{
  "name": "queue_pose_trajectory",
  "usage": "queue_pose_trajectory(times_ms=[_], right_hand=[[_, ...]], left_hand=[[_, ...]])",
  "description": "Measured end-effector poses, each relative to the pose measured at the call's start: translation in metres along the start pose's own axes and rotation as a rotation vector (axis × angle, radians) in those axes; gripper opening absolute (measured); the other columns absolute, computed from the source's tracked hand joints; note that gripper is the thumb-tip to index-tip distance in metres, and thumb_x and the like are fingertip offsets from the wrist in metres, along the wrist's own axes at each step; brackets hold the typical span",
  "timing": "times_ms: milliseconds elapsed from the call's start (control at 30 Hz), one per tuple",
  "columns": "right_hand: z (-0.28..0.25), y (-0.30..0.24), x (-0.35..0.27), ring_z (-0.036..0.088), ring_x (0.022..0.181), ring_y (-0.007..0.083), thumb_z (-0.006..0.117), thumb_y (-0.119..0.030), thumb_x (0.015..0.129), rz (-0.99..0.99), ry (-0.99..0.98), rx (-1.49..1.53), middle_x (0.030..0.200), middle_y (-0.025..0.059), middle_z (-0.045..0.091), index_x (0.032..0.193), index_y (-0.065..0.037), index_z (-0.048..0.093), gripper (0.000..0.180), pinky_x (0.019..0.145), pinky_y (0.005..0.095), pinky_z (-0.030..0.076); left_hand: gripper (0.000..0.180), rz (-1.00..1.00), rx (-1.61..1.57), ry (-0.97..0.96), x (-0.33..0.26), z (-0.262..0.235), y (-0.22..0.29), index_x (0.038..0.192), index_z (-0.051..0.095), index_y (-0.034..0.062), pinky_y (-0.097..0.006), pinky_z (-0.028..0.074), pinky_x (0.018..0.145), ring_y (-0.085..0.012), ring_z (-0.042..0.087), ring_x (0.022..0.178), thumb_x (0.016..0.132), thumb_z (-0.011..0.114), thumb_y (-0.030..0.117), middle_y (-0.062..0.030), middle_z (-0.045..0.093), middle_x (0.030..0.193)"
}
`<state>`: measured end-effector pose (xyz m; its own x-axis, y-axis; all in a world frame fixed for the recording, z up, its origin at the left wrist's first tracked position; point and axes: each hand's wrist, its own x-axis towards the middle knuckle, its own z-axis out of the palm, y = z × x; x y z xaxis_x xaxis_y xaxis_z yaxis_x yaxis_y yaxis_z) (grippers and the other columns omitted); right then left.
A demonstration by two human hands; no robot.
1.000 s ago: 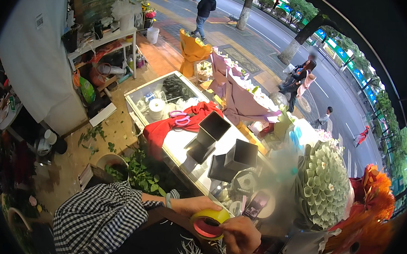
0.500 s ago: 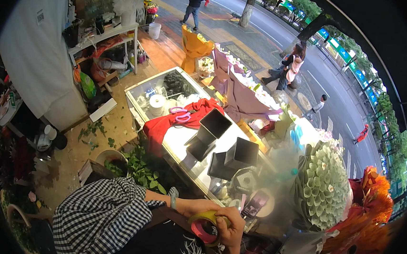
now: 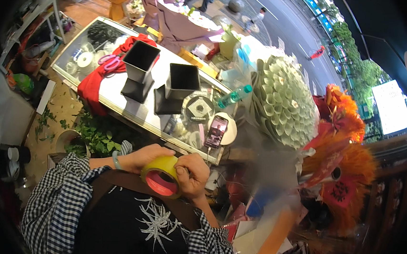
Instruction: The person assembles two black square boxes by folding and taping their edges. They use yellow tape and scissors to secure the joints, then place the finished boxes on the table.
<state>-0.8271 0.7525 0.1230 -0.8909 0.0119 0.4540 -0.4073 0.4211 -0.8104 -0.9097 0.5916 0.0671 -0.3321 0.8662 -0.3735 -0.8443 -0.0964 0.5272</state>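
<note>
In front of my body a wide roll of yellow adhesive tape (image 3: 154,164) with a pink inner core is held between both hands. My left hand (image 3: 147,156) is closed on its left side, its fingers partly hidden behind the roll. My right hand (image 3: 193,175), fingers curled and thumb bent, grips the right edge of the roll. Beyond the hands, on the glass-topped counter (image 3: 141,124), stand two tall black square containers (image 3: 140,61) on flat bases. A lit phone (image 3: 216,132) lies nearest to my right hand on the counter.
A red cloth (image 3: 91,85) and purple scissors (image 3: 110,63) lie left on the counter. A teal-capped bottle (image 3: 235,96) stands at its right end, beside a large pale-green bouquet (image 3: 286,102). Wrapped bouquets (image 3: 185,23) line the far side; orange flowers (image 3: 340,116) are at right.
The view has swung to the right and down, so the counter appears farther left. The tape roll's open core now faces me more, and more of my left hand shows.
</note>
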Motion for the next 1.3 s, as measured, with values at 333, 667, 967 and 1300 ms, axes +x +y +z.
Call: queue_pose_trajectory(times_ms=[333,667,967,1300], right_hand=[[-0.003,0.010,0.008,0.055,0.075,0.0270,0.060,-0.031,0.089,0.016,-0.063,0.165,0.083,0.0114,0.062,0.087,-0.001,0.064,0.030,0.069,0.0348,0.044],[0.003,0.000,-0.029,0.054,0.071,0.0221,0.060,0.001,0.078,0.053,0.200,0.046,0.081,0.0105,0.058,0.084,0.000,0.059,0.006,0.065,0.0292,0.044],[-0.001,0.000,-0.044,0.055,0.077,0.0206,0.056,0.003,0.079,0.161,0.311,0.090,0.087,0.0117,0.058,0.087,0.002,0.060,0.008,0.071,0.0289,0.044],[-0.007,-0.009,-0.026,0.057,0.080,0.0263,0.061,-0.009,0.083,-0.123,0.140,-0.187,0.088,0.0109,0.061,0.090,0.000,0.064,0.011,0.072,0.0341,0.046]], left_hand=[[0.030,0.058,0.148,0.007,-0.005,0.001,0.003,0.092,0.068,-0.0020,-0.021,0.047,0.056,-0.0081,0.061,0.066,0.096,0.053,0.025,-0.0029,0.066,0.079],[0.031,0.099,0.243,-0.100,-0.020,0.007,0.016,0.097,0.067,-0.0071,-0.020,0.048,0.062,-0.0070,0.061,0.070,0.092,0.059,0.023,-0.0041,0.067,0.082],[0.027,0.075,0.417,-0.145,-0.025,0.015,0.027,0.099,0.066,-0.0085,-0.020,0.047,0.067,-0.0054,0.059,0.074,0.087,0.063,0.015,-0.0024,0.067,0.085],[0.036,0.102,0.358,-0.120,-0.019,0.018,0.022,0.088,0.069,-0.0035,-0.019,0.044,0.061,-0.0027,0.055,0.068,0.097,0.055,0.028,0.0012,0.064,0.077]])
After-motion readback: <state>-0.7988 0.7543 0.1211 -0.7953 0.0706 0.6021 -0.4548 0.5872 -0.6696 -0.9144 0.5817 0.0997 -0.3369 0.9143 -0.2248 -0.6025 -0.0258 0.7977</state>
